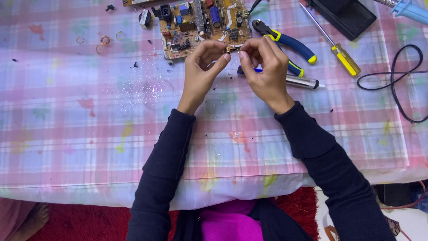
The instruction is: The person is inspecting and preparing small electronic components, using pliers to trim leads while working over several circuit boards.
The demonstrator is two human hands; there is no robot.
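A single head-worn camera looks steeply, perhaps straight, down onto the near table (80, 134).

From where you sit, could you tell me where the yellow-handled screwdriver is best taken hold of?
Probably by the yellow handle, coming from above with the right hand. The screwdriver lies flat and slanted, handle end nearer you, with bare cloth on both sides; the thin shaft points away toward the black case.

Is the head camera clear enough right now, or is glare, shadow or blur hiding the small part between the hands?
Head view: even, soft light, no harsh glare; left hand and right hand sharp; the tiny coil part is mostly covered by fingertips; circuit board in focus; frame edges bow slightly.
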